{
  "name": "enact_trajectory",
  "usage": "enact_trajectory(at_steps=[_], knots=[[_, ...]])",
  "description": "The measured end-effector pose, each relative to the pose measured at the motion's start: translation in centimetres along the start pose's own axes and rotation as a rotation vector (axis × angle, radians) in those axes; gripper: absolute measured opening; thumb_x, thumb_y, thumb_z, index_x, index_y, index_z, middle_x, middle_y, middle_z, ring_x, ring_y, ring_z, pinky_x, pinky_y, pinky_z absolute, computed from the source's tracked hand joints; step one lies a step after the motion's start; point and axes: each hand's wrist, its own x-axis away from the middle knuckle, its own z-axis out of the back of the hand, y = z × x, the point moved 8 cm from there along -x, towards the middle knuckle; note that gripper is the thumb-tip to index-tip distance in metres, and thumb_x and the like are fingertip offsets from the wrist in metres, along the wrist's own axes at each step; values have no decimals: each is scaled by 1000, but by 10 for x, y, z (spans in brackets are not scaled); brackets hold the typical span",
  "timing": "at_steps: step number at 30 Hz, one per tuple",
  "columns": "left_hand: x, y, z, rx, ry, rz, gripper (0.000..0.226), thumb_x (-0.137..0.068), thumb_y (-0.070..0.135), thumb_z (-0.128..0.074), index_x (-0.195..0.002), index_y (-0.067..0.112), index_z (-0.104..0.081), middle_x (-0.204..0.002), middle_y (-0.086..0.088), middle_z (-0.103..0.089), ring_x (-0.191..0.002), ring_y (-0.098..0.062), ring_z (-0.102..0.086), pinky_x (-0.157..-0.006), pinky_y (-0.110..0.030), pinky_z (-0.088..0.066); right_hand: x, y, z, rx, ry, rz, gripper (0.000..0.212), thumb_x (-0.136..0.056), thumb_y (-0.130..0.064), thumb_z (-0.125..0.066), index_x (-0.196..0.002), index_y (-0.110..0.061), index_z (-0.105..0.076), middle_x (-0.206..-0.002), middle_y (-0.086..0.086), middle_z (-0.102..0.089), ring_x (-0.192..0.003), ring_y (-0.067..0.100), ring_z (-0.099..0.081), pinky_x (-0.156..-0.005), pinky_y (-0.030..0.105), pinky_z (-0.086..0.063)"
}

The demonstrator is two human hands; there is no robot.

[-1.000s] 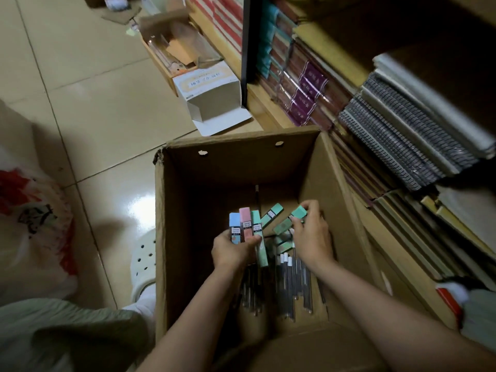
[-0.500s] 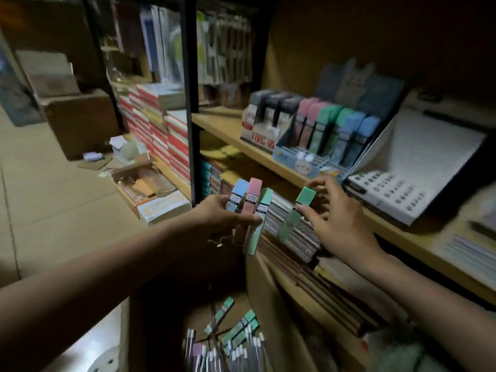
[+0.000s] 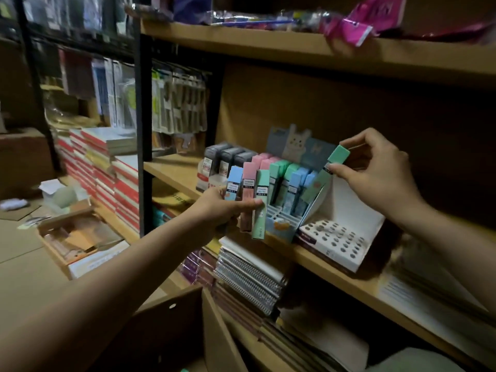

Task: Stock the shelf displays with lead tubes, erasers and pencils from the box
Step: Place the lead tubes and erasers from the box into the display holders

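Blue, pink and green lead tubes [image 3: 248, 194] (pastel, white-labelled), a green one [image 3: 326, 174], tan shelf [image 3: 338, 260].

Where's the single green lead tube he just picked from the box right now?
In the head view, right of centre: the right hand pinches the green plastic lead tube tilted above the pastel cardboard display tray, beside its blue tubes.

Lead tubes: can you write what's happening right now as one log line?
left hand: holds blue, pink, green lead tubes | right hand: pinches green lead tube over display box | step: placing
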Motion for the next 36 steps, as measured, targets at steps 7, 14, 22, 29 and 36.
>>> enact_trajectory(at_steps=[7, 14, 22, 29, 36], knots=[[-28, 3, 21, 81, 69, -7, 27, -69, 31, -80, -82, 17, -61, -57, 2, -51, -43, -8, -39, -42, -19, -28, -27, -5, -49, 77, -35, 38, 32, -77, -19, -81, -100, -22, -59, -88, -10, -67, -79, 1, -66, -65, 14, -54], [-38, -1, 31, 120, 96, 15, 21, -78, 26, -77, -86, 15, -61, -59, 2, -54, -47, -9, -40, -45, -20, -28, -34, -1, -103, 283, -153, 6, 29, -80, -26, -78, -99, -22, -56, -97, 3, -66, -93, 23, -62, -83, 44, -53], [-39, -7, 33, 100, 79, -5, 31, -79, 27, -77, -101, 8, -65, -64, 1, -58, -50, -10, -42, -47, -23, -29, -33, 0, -110, 386, -139, 1, 31, -81, -30, -78, -103, -24, -56, -96, -2, -67, -96, 21, -59, -92, 41, -41], [-35, -15, 27, 94, 53, 18, 23, -77, 28, -79, -91, 12, -69, -67, 0, -67, -50, -10, -48, -48, -24, -35, -30, 8, -111, 364, -117, -34, 29, -83, -26, -76, -102, -23, -55, -94, -3, -65, -97, 21, -60, -97, 44, -40], [-31, -26, 15, 69, 5, 53, 17, -79, 23, -78, -85, 14, -64, -55, 8, -65, -41, -1, -56, -38, -15, -40, -30, 9, -114, 347, -116, -27, 28, -82, -26, -76, -101, -24, -54, -95, -4, -67, -97, 22, -61, -95, 42, -37]])
